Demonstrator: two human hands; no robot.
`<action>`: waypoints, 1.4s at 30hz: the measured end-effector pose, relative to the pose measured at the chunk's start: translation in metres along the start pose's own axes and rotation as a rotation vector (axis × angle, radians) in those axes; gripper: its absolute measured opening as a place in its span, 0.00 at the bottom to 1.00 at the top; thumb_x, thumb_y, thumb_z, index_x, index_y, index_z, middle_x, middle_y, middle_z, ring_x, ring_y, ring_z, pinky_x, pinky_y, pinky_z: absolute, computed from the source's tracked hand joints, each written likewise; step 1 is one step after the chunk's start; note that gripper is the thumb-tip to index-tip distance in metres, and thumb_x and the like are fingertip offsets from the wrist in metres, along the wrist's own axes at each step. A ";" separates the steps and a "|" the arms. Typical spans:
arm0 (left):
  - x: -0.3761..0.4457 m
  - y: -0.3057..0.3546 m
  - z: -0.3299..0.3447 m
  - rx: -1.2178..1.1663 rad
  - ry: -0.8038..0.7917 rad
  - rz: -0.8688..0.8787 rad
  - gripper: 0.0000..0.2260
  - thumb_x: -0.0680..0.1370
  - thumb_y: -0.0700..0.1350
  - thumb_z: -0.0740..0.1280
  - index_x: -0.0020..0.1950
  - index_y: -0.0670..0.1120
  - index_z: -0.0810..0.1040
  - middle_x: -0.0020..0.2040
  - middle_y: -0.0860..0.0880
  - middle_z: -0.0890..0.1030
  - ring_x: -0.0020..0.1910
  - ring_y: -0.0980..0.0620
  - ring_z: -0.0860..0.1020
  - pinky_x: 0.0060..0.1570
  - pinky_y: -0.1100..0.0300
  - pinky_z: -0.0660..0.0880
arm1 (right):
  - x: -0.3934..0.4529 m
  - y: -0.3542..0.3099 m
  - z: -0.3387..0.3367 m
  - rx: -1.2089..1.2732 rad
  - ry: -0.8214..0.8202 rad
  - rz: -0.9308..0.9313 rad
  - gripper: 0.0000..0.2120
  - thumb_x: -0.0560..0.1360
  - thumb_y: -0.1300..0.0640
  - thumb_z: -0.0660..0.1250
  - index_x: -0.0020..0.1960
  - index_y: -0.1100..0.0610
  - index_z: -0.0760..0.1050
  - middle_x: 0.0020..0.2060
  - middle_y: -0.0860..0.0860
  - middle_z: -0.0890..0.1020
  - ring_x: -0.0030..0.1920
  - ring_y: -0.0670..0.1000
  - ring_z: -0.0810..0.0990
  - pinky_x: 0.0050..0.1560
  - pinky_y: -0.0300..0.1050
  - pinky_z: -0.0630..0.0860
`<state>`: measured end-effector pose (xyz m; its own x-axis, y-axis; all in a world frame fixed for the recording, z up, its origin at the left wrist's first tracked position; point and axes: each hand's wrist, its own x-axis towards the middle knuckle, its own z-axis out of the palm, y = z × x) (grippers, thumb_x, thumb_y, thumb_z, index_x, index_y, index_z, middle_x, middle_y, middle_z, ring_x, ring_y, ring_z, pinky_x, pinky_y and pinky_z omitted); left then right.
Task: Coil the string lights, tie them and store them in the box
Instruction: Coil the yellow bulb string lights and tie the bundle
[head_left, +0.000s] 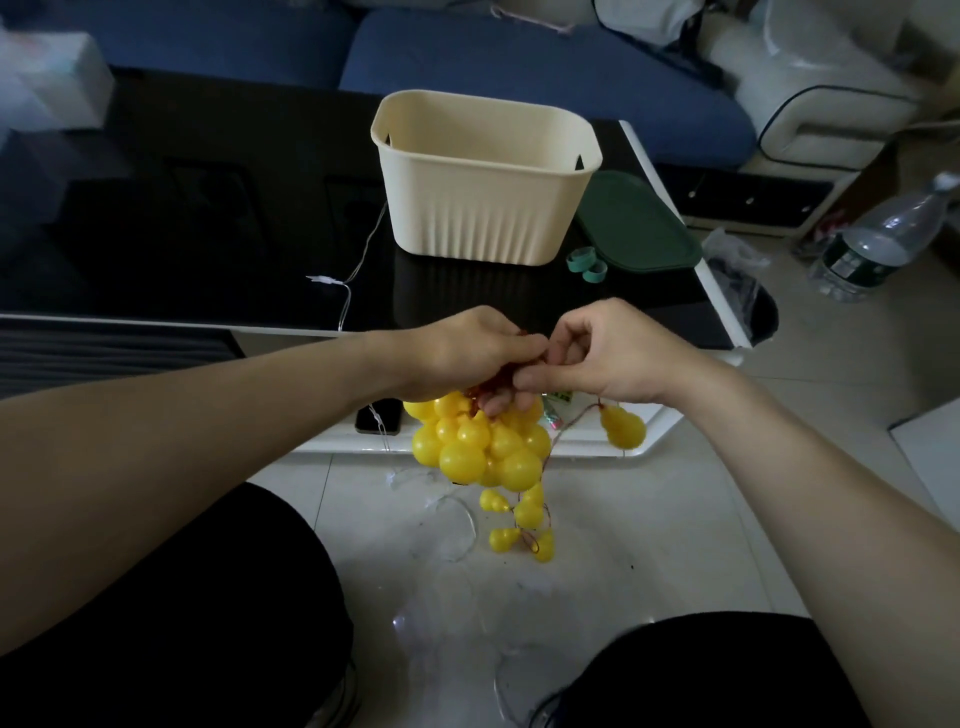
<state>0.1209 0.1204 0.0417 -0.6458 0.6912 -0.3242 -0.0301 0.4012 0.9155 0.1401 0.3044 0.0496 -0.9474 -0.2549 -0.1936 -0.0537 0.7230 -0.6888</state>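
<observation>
While the left hand grips the gathered cluster of yellow string lights by its reddish wire, the right hand pinches the same wire just beside it (a few gourd-shaped bulbs dangle loose below). The cream box stands open on the dark table beyond, well apart.

Yellow gourd-shaped plastic string lights on reddish wire: bunched, hanging just in front of cream ribbed plastic box. A few bulbs dangling loose below bunch. Box upright, open-topped.
</observation>
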 end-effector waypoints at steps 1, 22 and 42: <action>0.000 0.000 0.001 -0.003 0.034 -0.005 0.20 0.85 0.47 0.55 0.40 0.37 0.75 0.25 0.50 0.78 0.24 0.53 0.70 0.36 0.55 0.68 | 0.000 0.003 0.002 0.019 -0.043 0.044 0.23 0.60 0.37 0.79 0.41 0.54 0.80 0.27 0.43 0.79 0.27 0.38 0.74 0.33 0.36 0.71; -0.003 0.006 -0.019 -0.569 0.157 -0.163 0.20 0.83 0.49 0.55 0.31 0.47 0.64 0.25 0.45 0.68 0.25 0.45 0.74 0.34 0.55 0.69 | -0.009 0.022 -0.011 0.599 -0.257 0.206 0.37 0.66 0.31 0.69 0.53 0.65 0.80 0.38 0.59 0.83 0.42 0.58 0.83 0.52 0.54 0.79; 0.007 0.004 -0.028 -0.771 0.287 -0.107 0.12 0.79 0.46 0.60 0.36 0.45 0.68 0.39 0.41 0.82 0.34 0.46 0.79 0.39 0.57 0.71 | -0.008 0.000 0.003 0.126 -0.064 0.385 0.29 0.75 0.32 0.64 0.43 0.61 0.76 0.28 0.52 0.74 0.23 0.48 0.69 0.28 0.43 0.71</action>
<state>0.0952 0.1099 0.0495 -0.7763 0.4504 -0.4410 -0.5494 -0.1404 0.8237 0.1489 0.3046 0.0485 -0.8689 -0.0238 -0.4944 0.3437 0.6898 -0.6373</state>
